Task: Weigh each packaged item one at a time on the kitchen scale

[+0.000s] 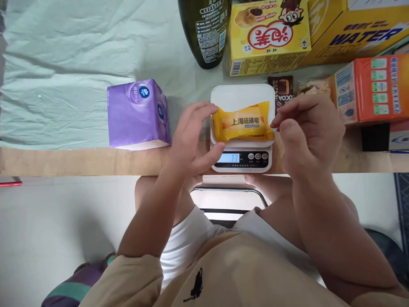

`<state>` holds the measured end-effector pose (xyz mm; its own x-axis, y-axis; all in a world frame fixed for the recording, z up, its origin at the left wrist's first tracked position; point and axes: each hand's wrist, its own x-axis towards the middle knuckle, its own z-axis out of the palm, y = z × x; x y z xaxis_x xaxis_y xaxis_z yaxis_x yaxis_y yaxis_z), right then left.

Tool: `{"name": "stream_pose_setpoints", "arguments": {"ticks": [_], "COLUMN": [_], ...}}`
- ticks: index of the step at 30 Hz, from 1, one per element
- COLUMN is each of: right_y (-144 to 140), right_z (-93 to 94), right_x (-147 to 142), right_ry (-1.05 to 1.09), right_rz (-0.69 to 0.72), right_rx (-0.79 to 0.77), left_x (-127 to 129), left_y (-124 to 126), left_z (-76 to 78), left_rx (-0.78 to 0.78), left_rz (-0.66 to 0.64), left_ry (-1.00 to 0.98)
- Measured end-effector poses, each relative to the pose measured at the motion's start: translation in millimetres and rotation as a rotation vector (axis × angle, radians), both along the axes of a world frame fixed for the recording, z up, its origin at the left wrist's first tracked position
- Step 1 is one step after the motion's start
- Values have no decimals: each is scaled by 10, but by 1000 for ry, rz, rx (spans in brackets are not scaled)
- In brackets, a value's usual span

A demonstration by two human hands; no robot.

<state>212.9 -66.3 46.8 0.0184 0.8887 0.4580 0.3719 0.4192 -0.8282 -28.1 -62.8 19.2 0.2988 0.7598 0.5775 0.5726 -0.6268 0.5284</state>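
1. The surface point(79, 162) lay under both hands, pale cloth over its far part and a bare wooden strip along the near edge.
2. Beyond the right hand stood a yellow carton point(338, 38) lettered WATER, with a smaller yellow box point(270, 36) beside it.
3. To the left of the left hand sat a purple pack point(137, 115), apart from the fingers.
4. Between the hands rested a white scale point(243, 94), its controls toward the person.
5. The left hand point(193, 136) was spread, thumb and fingers wide apart around the left end of the plate. The right hand point(311, 136) was loosely curled; whether it pinched a corner of the wrapper or only hovered beside it, I cannot tell.
6. The yellow bar of soap point(243, 122) lay across the plate between both hands, label up. The step in hand looked like settling it there for weighing.
7. The display point(228, 158), just right of the left thumb, was lit and seemed to read 33. In my judgement, the next move called for lifting both hands clear, so no fingertip bore on soap or plate, and leaving the small buttons point(257, 156) unpressed.
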Motion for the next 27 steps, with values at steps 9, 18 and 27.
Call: {"name": "stream_pose_setpoints", "arguments": {"ticks": [9, 18, 27], "right_y": [88, 62, -45], "right_z": [-45, -201, -157], "right_x": [79, 243, 138], "right_ry": [-216, -484, -461], "right_rz": [-50, 133, 236], "right_rx": [-57, -63, 40], "left_x": [8, 70, 87], "left_y": [-28, -74, -7], "left_z": [-21, -66, -170], "left_rx": [-145, -243, -308], "left_rz": [2, 30, 186], "left_ry": [-70, 38, -292]}}
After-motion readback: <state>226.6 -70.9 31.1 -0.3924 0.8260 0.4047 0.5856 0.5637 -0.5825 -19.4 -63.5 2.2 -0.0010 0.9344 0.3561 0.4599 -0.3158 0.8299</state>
